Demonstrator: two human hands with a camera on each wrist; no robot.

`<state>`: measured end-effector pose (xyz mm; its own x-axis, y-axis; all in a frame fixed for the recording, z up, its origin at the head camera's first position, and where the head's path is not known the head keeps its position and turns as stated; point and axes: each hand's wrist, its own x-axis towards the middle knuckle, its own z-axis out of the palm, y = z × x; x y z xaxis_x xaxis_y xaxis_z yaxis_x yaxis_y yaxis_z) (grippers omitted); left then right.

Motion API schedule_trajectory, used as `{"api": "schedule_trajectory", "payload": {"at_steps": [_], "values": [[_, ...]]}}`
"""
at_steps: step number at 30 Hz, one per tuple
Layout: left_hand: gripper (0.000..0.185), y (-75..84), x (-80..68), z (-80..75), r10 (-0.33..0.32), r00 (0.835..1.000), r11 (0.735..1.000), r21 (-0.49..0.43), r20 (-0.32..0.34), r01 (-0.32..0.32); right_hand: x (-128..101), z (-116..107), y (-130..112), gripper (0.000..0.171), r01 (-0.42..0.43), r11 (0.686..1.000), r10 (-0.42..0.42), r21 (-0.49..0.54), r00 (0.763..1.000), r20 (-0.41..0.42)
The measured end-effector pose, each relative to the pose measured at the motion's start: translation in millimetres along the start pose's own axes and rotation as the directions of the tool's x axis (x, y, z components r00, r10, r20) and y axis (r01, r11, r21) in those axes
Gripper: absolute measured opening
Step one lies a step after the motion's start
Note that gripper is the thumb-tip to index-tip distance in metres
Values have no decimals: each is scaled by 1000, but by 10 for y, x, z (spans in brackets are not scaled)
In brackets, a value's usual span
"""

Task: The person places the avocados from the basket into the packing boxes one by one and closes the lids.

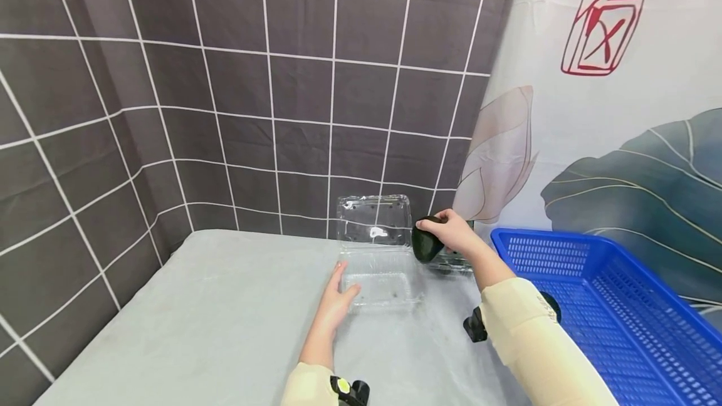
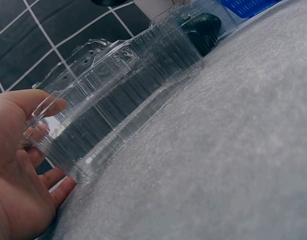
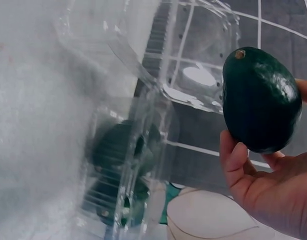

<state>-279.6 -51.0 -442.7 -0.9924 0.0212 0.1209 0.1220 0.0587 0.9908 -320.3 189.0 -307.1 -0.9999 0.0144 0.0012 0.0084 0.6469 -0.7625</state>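
Right hand (image 1: 454, 237) curls its fingers around a dark green avocado (image 1: 425, 246), held in the air just right of the open clear clamshell box (image 1: 379, 281), while the left hand (image 1: 336, 302) lies flat and relaxed against the box's near left edge on the counter (image 1: 225, 318). To do this well, I'd judge, keep that left palm bracing the light tray (thin plastic skids easily). Bring the fruit low over the hollow before letting go, clear of the raised lid (image 1: 375, 220) behind.

Both forearms wore cream long sleeves (image 1: 530, 331), cuffs ending short of wrists. Black camera mount (image 1: 350, 390) strapped at left cuff; similar black mount (image 1: 475, 326) under right sleeve.
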Motion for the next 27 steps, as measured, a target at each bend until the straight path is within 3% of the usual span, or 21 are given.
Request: {"api": "schedule_trajectory", "payload": {"at_steps": [17,27], "values": [[63,-11,14,9,9,1000,1000,8,-15,-9,50,294,38,55,29,998,-29,-51,1000,6],[62,-1,22,-9,-45,999,999,-30,-24,45,14,509,38,58,7,991,-2,-131,999,38]]}}
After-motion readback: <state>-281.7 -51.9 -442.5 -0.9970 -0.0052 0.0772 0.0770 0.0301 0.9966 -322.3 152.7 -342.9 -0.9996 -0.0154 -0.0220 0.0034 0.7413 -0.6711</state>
